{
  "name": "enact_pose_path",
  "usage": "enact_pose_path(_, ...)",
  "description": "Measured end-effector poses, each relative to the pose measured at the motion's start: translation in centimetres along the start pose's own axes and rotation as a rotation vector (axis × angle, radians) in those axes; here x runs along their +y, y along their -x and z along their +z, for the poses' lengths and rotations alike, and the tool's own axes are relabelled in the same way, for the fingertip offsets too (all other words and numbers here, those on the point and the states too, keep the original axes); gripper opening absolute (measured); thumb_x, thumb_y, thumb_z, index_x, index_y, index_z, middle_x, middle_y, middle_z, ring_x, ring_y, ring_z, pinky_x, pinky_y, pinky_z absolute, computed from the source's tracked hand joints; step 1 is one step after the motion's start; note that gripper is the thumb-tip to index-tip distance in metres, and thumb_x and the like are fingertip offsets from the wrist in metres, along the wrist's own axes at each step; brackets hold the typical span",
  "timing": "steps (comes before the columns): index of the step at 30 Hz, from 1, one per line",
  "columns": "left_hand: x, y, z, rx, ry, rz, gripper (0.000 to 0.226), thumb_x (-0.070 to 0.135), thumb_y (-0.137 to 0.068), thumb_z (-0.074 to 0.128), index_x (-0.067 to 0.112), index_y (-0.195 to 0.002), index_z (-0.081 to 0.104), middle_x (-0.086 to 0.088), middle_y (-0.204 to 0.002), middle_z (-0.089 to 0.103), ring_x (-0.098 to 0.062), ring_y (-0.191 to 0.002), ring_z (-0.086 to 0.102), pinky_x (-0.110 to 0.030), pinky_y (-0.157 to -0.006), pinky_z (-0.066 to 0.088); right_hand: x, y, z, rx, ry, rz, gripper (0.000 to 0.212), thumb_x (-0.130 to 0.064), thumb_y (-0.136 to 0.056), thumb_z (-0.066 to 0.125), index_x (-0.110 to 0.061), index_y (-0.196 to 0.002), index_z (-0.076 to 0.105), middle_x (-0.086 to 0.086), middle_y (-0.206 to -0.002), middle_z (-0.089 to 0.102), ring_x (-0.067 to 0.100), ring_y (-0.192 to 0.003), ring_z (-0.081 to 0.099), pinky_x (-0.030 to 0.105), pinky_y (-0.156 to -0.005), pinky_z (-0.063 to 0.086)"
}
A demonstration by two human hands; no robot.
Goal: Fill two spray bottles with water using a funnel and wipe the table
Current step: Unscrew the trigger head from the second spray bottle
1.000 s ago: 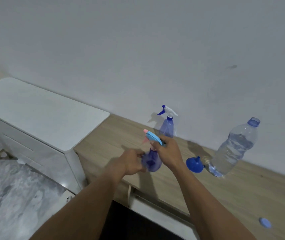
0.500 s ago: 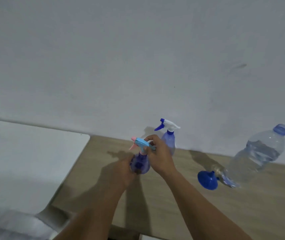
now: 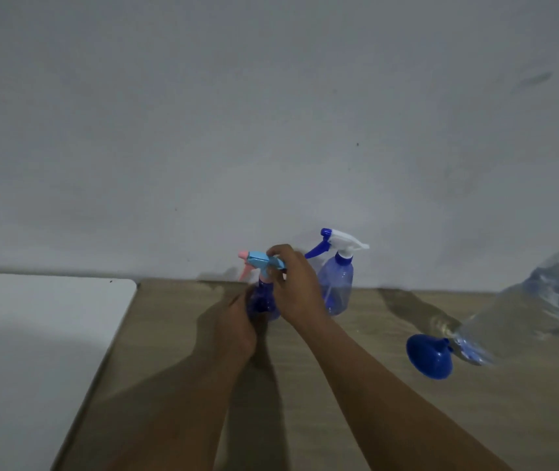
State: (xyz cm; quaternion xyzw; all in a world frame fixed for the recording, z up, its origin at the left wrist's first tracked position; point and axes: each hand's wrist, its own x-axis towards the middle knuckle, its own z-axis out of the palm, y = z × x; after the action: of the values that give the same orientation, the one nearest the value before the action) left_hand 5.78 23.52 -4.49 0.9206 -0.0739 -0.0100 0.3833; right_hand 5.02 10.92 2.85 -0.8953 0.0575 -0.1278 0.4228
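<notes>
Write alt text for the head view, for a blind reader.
A person's left hand grips a blue spray bottle at a wooden table while the right hand holds its light-blue spray head. A second spray bottle stands behind; a blue funnel and water bottle sit to the right.

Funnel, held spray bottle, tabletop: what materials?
The funnel: opaque blue plastic, probably; smooth, slight sheen. The held spray bottle: see-through blue plastic body, light-blue and pink plastic-looking head. The tabletop: matte wood grain; solid wood or laminate, cannot tell.
</notes>
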Motion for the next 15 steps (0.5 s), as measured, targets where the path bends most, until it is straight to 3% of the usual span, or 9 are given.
enact_pose_path(2,-1.0,-0.8,0.5,-0.006,-0.016,-0.032,0.041,0.055,-0.079,0.056,0.051,-0.119,0.054,0.021,-0.106,0.068,-0.007,-0.098,0.064,-0.036,-0.091,0.053,-0.1,-0.4,0.1,-0.017,0.037,-0.016,0.032,-0.004,-0.1,0.053,-0.022,-0.125,0.057,0.002,-0.121,0.059,0.008,-0.094,0.056,0.007,-0.068,0.043)
enact_pose_path(5,-0.8,-1.3,0.1,0.018,-0.073,-0.025,0.05,0.038,-0.084,0.063,0.041,-0.132,0.052,0.011,-0.115,0.067,-0.017,-0.103,0.065,-0.036,-0.09,0.054,-0.2,-0.4,0.3,-0.031,0.102,-0.006,0.044,-0.005,-0.1,0.055,-0.026,-0.138,0.052,0.0,-0.134,0.057,0.009,-0.107,0.057,0.002,-0.07,0.038)
enact_pose_path(9,-0.8,-1.6,0.0,0.012,-0.09,-0.015,0.047,0.048,-0.083,0.056,0.036,-0.128,0.055,0.01,-0.111,0.066,-0.017,-0.099,0.063,-0.035,-0.091,0.052,-0.9,0.5,-1.1,-0.039,0.223,0.011,0.052,-0.011,-0.102,0.055,-0.023,-0.15,0.041,-0.002,-0.145,0.053,0.011,-0.125,0.055,0.004,-0.086,0.033)
enact_pose_path(12,0.1,-0.8,0.6,0.135,-0.025,-0.02,0.034,0.034,-0.088,0.062,0.018,-0.118,0.064,-0.005,-0.106,0.07,-0.026,-0.099,0.065,-0.039,-0.09,0.051,-1.7,1.2,-3.1,0.014,0.326,-0.038,0.047,-0.013,-0.102,0.054,-0.024,-0.147,0.045,-0.004,-0.141,0.057,0.011,-0.125,0.055,0.003,-0.087,0.033)
enact_pose_path(13,0.2,-0.3,1.0,0.218,-0.064,-0.002,0.032,0.028,-0.088,0.065,0.011,-0.115,0.065,-0.011,-0.106,0.069,-0.031,-0.099,0.064,-0.042,-0.09,0.05,-1.9,1.4,-3.8,0.05,0.34,-0.076,0.044,-0.012,-0.101,0.054,-0.024,-0.144,0.049,-0.004,-0.135,0.061,0.013,-0.121,0.057,0.007,-0.089,0.039)
enact_pose_path(15,1.5,1.0,2.0,0.283,-0.038,-0.106,0.033,0.023,-0.087,0.07,0.005,-0.113,0.062,-0.016,-0.109,0.066,-0.035,-0.102,0.06,-0.044,-0.088,0.048,-2.0,1.4,-5.3,0.177,0.347,-0.188,0.04,-0.007,-0.095,0.059,-0.021,-0.132,0.058,-0.001,-0.121,0.065,0.018,-0.112,0.058,0.031,-0.088,0.053)
